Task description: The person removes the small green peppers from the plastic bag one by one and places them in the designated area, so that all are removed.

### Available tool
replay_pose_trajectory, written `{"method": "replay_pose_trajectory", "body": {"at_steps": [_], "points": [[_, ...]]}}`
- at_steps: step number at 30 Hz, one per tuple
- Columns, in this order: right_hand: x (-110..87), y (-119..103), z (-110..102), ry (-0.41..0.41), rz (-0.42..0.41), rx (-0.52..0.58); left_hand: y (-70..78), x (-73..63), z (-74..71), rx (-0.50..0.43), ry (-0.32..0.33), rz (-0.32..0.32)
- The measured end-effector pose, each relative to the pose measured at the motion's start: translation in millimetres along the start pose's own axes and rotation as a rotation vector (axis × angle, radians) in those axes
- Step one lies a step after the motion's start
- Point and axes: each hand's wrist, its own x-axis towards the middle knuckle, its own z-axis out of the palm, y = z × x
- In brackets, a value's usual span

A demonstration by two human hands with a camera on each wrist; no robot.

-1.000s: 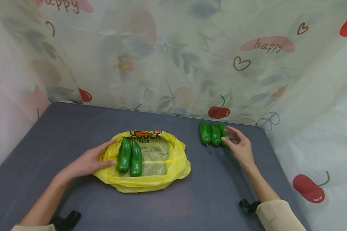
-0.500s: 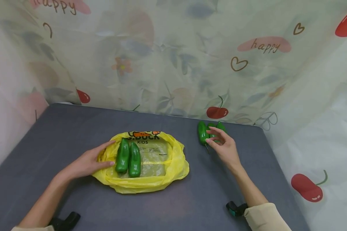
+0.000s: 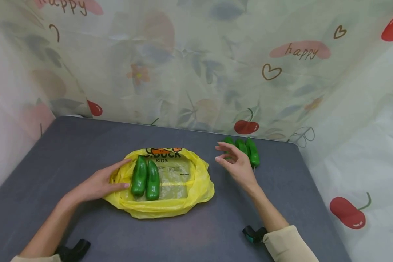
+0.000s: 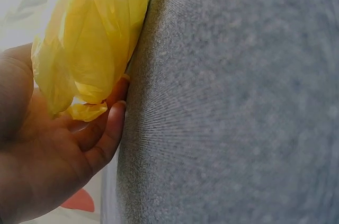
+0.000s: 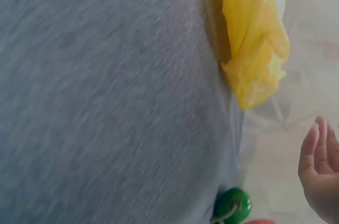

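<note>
R hand [image 3: 237, 168] shifted left, loose & released; L hand [image 3: 96, 186] grips crinkly yellow plastic bag [image 3: 170, 210] w/ 2 long glossy green peppers [image 3: 152, 181], axes near-far, tapered ends far.

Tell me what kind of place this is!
Maybe a curtained-off work spot; I can't tell which room. A sheet printed with cherries hangs behind a grey table, where a yellow bag holds two green peppers.
</note>
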Motion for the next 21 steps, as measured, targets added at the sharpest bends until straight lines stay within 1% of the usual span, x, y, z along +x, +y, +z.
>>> {"method": "replay_pose_trajectory", "body": {"at_steps": [2, 6, 9, 13, 17, 21], "points": [[2.4, 1.6, 4.9, -0.020, -0.005, 0.006, 0.1, -0.2, -0.1, -0.009, -0.005, 0.004], [6.6, 13.9, 15.5, -0.055, -0.016, 0.038, -0.4, -1.3, 1.0, -0.009, -0.010, 0.015], [8.3, 21.2, 24.1, -0.073, -0.036, 0.039, 0.5, -2.1, 1.8, -0.002, -0.009, 0.027], [9.1, 21.6, 36.2, -0.101, -0.065, 0.045, 2.7, -2.9, 1.7, 0.006, -0.014, 0.031], [9.7, 18.7, 48.5, -0.137, -0.088, 0.074, 3.2, -3.2, 1.5, 0.021, -0.018, 0.030], [9.0, 14.3, 60.2, -0.170, -0.059, 0.097, 2.5, -3.4, 1.6, 0.031, -0.020, 0.030]]}}
